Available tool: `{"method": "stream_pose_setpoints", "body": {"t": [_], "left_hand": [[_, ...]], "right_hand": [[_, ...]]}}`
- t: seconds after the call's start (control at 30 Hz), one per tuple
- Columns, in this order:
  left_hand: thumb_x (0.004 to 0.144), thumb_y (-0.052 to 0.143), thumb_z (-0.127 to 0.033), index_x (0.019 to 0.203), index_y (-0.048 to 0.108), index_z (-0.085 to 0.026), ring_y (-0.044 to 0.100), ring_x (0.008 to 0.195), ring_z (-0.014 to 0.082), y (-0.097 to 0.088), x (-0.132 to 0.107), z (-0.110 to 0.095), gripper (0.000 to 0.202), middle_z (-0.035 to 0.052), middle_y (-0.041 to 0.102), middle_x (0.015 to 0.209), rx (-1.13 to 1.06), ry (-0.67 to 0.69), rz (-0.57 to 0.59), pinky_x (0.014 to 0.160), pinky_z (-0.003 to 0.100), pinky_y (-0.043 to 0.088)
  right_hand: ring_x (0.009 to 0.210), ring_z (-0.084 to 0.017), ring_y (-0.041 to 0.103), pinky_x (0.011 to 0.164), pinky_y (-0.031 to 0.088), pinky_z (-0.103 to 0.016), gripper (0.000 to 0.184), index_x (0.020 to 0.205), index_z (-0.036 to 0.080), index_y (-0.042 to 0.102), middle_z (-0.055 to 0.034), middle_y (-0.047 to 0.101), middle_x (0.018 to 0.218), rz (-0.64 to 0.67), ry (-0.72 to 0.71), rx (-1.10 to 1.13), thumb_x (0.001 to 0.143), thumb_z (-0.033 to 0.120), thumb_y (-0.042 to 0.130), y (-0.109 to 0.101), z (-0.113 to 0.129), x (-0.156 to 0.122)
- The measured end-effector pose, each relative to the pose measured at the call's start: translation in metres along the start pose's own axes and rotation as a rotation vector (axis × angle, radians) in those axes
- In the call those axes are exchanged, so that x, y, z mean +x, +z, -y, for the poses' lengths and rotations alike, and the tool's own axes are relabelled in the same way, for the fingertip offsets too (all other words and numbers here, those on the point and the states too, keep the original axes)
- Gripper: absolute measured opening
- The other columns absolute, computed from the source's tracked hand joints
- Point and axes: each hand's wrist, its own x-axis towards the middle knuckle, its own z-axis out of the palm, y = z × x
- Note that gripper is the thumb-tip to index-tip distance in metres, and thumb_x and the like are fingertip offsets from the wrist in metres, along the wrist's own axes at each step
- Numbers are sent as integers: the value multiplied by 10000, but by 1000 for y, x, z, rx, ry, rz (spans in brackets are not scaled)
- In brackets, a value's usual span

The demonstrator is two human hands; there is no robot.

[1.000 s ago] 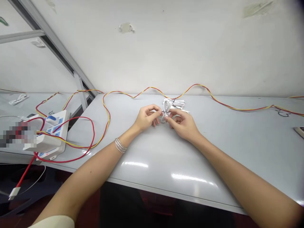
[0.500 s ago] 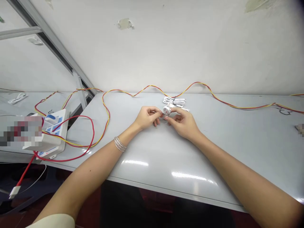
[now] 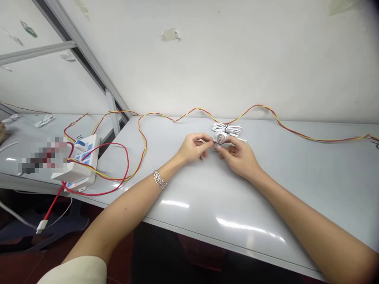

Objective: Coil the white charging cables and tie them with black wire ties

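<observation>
My right hand is closed around a coiled white cable, its looped end facing me above the tabletop. Left of the coil, my left hand is closed, thumb and forefinger pinched on a thin black twist tie at the coil's near side. The fingertips of both hands almost meet there. Right behind them lies a white cable bundle, bound around its middle with a black tie. My fingers hide part of the held coil.
A grey table runs along a pale wall. Red and yellow twisted wires trail along its back. At left stand a white power strip with red cables and a metal frame. A white cable lies beyond the frame.
The whole view has shifted, so the table and hands appear further right. Both hands stay at the coil with the same pinch, and the coil's looped end shows a little more.
</observation>
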Motion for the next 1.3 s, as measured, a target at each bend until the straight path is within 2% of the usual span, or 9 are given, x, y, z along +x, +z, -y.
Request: {"method": "stream_pose_setpoints", "body": {"t": [0.13, 0.43, 0.77, 1.13, 1.3], "left_hand": [[771, 724, -299, 835, 669, -116, 544, 449, 91, 0, -1, -1, 202, -14, 593, 559, 4, 5, -13, 391, 200, 452], [781, 715, -251, 827, 672, -118, 547, 459, 86, 1, -1, -2, 147, -4, 628, 607, 12, 16, -28, 401, 192, 432], [789, 713, -279, 840, 679, -122, 546, 466, 97, 2, -1, -4, 169, 6, 631, 623, 32, 4, -28, 401, 216, 439], [773, 736, -300, 832, 667, -132, 544, 448, 74, 1, -1, -1, 191, -22, 608, 577, 11, 13, -30, 402, 175, 425], [759, 753, -313, 834, 663, -132, 547, 451, 74, 1, -1, -1, 216, -22, 606, 584, 8, 14, -33, 404, 175, 427]], "right_hand": [[608, -186, 637, 606, 484, -308, 361, 1034, 187, 626, -36, 665, 715, 6, 1, -7, 839, 491, 637, 0, 0, 0], [590, -188, 623, 594, 473, -309, 370, 1024, 188, 628, -29, 655, 660, 10, -4, -31, 839, 508, 646, -1, 3, 0], [606, -201, 631, 595, 480, -324, 353, 1021, 212, 631, -36, 662, 678, -3, 5, -27, 838, 514, 642, -1, 2, 0], [596, -196, 632, 582, 485, -318, 365, 1015, 203, 633, -35, 666, 689, 4, -22, -17, 838, 522, 648, -1, 2, 0], [610, -184, 635, 579, 486, -309, 385, 1010, 197, 636, -48, 687, 773, -2, -17, 9, 828, 535, 658, 0, 0, 0]]}}
